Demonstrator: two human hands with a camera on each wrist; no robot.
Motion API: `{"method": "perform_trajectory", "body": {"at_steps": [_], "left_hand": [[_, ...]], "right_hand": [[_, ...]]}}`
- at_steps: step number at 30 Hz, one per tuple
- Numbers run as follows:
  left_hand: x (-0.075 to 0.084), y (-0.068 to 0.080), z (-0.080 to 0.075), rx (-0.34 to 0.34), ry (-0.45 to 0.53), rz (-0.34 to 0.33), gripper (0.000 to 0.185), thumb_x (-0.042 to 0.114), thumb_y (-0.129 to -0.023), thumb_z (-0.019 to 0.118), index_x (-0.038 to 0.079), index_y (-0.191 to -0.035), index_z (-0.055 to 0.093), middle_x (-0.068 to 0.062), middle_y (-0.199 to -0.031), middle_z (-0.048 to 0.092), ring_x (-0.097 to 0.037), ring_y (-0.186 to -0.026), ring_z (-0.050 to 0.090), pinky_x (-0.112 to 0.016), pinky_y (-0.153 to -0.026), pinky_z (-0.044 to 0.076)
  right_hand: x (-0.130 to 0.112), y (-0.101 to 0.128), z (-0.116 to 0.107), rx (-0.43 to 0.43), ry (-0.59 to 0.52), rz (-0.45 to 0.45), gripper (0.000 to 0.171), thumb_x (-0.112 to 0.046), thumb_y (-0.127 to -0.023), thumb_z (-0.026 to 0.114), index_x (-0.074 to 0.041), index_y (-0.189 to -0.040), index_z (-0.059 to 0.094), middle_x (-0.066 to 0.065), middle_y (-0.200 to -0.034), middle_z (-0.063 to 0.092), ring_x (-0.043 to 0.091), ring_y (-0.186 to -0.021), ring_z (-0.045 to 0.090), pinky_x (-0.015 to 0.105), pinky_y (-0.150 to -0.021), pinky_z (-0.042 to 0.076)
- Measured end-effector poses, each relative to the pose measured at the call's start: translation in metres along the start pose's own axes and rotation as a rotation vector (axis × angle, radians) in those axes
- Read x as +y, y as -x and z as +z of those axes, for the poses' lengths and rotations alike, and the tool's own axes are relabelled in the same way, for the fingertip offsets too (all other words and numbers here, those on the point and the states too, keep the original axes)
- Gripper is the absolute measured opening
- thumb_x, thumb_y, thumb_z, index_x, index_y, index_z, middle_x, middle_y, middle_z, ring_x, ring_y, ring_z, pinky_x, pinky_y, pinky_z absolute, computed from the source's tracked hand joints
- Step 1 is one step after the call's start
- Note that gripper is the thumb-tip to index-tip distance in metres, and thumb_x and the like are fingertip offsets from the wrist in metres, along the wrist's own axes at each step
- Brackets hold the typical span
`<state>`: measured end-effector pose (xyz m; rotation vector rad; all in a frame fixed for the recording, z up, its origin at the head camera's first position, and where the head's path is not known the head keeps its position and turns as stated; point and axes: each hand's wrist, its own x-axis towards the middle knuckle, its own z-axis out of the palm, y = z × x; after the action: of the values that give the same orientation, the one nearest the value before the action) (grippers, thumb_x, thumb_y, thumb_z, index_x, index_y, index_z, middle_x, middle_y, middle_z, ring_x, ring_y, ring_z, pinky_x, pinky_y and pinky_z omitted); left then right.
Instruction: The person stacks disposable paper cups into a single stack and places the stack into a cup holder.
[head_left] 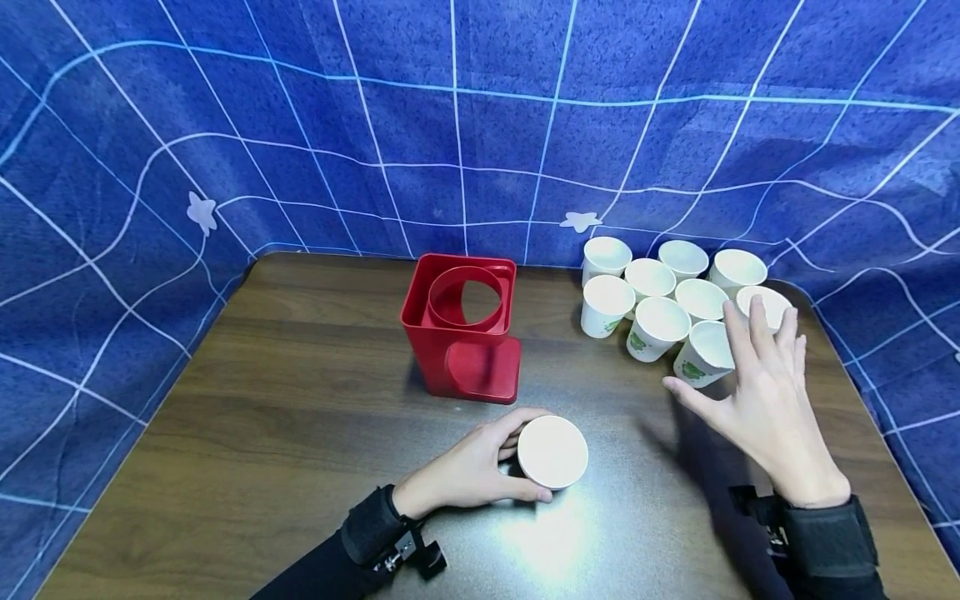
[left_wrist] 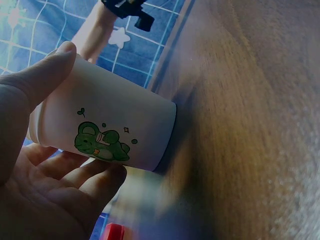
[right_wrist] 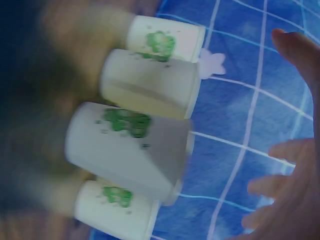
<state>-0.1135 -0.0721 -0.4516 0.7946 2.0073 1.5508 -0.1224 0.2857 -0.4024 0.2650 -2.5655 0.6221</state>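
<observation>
My left hand (head_left: 480, 468) holds a white paper cup (head_left: 552, 452) near the middle front of the table, thumb on one side and fingers on the other. A green cartoon animal is printed on this cup (left_wrist: 107, 120) in the left wrist view. Its base is at or just above the tabletop; I cannot tell which. Over the near right edge of a group of similar paper cups (head_left: 658, 327) is my right hand (head_left: 768, 400), fingers spread and holding nothing. In the right wrist view, a cup (right_wrist: 130, 150) stands apart from the fingers.
A red square holder (head_left: 457, 362) with a round ring in its top and a low front ledge stands behind my left hand. The brown wooden table (head_left: 300, 400) backs onto a blue grid-patterned cloth (head_left: 495, 125).
</observation>
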Motion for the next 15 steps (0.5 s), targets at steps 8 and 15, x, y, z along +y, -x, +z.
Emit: {"method": "perform_trajectory", "body": {"at_steps": [8, 15], "left_hand": [[-0.001, -0.001, 0.000, 0.001, -0.008, 0.019, 0.079, 0.024, -0.079, 0.091, 0.031, -0.145, 0.048, 0.005, -0.143, 0.058, -0.009, -0.130, 0.059, -0.022, -0.109, 0.048], [-0.002, 0.000, 0.000, 0.003, -0.017, 0.013, 0.079, 0.025, -0.079, 0.092, 0.032, -0.145, 0.048, 0.005, -0.143, 0.058, -0.009, -0.130, 0.059, -0.022, -0.109, 0.048]], "right_hand": [[0.019, -0.001, 0.010, 0.014, -0.102, 0.159, 0.121, -0.038, -0.072, 0.091, -0.001, -0.163, 0.020, 0.036, -0.164, 0.017, 0.055, -0.153, 0.012, 0.066, -0.126, 0.010], [0.027, 0.000, 0.016, 0.039, -0.181, 0.356, 0.104, -0.032, -0.082, 0.086, -0.004, -0.162, 0.025, 0.031, -0.156, 0.039, 0.047, -0.137, 0.043, 0.048, -0.113, 0.040]]}}
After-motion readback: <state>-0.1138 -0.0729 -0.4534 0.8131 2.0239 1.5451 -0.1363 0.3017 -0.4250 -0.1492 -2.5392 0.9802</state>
